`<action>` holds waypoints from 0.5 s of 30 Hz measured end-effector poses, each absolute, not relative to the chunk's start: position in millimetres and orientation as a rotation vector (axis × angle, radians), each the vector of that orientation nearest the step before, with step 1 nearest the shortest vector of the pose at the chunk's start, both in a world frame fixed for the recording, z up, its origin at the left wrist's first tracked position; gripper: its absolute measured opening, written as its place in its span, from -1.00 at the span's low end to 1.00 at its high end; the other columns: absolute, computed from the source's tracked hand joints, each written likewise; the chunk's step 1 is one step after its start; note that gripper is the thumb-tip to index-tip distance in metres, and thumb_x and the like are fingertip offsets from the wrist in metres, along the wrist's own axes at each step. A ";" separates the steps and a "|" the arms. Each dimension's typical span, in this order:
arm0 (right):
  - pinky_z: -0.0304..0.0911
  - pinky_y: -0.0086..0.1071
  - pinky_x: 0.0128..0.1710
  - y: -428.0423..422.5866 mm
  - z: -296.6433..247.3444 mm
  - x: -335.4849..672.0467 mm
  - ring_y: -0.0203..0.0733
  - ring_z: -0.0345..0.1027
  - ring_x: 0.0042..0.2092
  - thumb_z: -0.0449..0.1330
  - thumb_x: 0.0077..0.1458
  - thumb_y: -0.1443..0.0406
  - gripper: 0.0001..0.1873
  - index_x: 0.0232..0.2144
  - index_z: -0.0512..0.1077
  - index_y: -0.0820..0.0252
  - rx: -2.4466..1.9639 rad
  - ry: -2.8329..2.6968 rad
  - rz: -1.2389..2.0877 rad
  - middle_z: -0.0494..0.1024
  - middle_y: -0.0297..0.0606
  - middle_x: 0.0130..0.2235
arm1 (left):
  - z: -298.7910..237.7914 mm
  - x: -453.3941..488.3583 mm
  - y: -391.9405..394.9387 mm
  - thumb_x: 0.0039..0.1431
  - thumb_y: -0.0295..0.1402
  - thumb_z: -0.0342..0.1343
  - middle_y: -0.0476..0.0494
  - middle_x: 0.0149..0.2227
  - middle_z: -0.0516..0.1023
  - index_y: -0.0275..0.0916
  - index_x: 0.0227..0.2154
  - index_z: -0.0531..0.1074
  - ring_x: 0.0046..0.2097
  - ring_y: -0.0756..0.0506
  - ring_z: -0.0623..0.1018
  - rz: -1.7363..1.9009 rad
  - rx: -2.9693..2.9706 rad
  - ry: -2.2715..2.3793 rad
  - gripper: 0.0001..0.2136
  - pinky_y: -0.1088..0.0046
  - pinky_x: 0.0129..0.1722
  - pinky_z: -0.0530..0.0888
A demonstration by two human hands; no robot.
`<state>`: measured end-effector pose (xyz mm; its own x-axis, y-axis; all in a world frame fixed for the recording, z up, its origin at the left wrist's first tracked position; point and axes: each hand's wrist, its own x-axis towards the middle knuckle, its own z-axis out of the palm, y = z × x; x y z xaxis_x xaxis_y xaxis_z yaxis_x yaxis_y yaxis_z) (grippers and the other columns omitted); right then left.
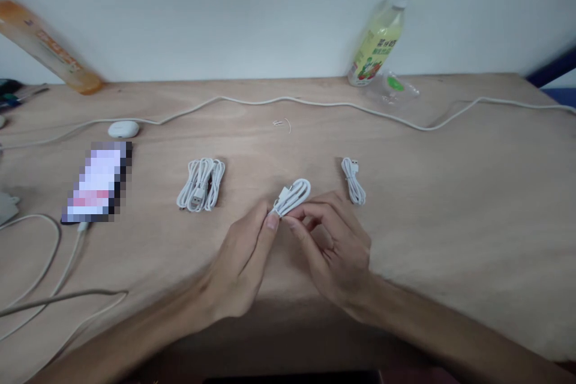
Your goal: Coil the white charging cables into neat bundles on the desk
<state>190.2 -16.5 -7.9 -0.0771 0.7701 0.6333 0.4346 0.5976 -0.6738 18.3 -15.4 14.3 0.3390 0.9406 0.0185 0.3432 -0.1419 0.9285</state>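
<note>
A coiled white USB cable (294, 193) is held up above the middle of the table, its metal plug lying alongside the loops. My left hand (245, 258) pinches the near end of this bundle, thumb on top. Thumb and index finger of my right hand (335, 246) close together at the same end, against the cable; any small tie between those fingertips is too small to make out. Left of my hands lies a group of coiled white cables (201, 185) side by side. To the right rests one more coiled USB cable (353, 181), tied around its middle.
Small white wire bits (282, 125) lie beyond my hands. A long white cord (315, 102) crosses the table's back. At left are a phone (96, 183) with a plugged-in cable and a white case (123, 129). Bottles (378, 42) stand by the wall, near a clear plastic wrapper (396, 89).
</note>
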 end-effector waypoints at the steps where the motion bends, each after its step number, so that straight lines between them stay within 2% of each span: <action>1: 0.35 -0.31 -0.25 -17.2 -7.6 190.2 -0.23 0.39 -0.27 0.25 0.41 0.49 -0.86 -0.14 0.48 0.15 -1.004 -1.711 0.378 0.61 -0.31 -0.22 | 14.8 19.2 -16.6 0.64 -0.23 -0.17 -0.01 -0.32 0.40 -0.14 -0.29 0.31 -0.27 -0.10 0.40 0.826 1.635 1.158 -0.69 0.31 -0.20 0.35; 7: 0.36 -0.29 -0.16 -19.3 -7.1 190.1 -0.21 0.42 -0.22 0.24 0.42 0.48 -0.86 -0.14 0.45 0.15 -0.990 -1.733 0.400 0.59 -0.32 -0.22 | 9.8 23.7 -20.0 0.64 -0.11 -0.15 -0.04 -0.33 0.42 -0.17 -0.32 0.39 -0.25 -0.12 0.38 0.902 1.401 1.119 -0.59 0.33 -0.19 0.35; 15: 0.40 -0.27 -0.15 -19.3 -6.5 186.5 -0.18 0.46 -0.20 0.22 0.42 0.48 -0.85 -0.12 0.42 0.13 -0.966 -1.745 0.389 0.62 -0.28 -0.20 | -3.7 27.6 -16.5 0.50 0.01 0.11 -0.09 -0.31 0.53 -0.18 -0.29 0.61 -0.19 -0.15 0.45 0.989 0.991 0.952 -0.60 0.33 -0.08 0.45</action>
<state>186.5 -19.3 -6.5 -0.1184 0.7613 0.6375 0.4179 0.6206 -0.6635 27.6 -16.5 -3.7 0.2623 0.9491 -0.1743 -0.2105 0.2325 0.9495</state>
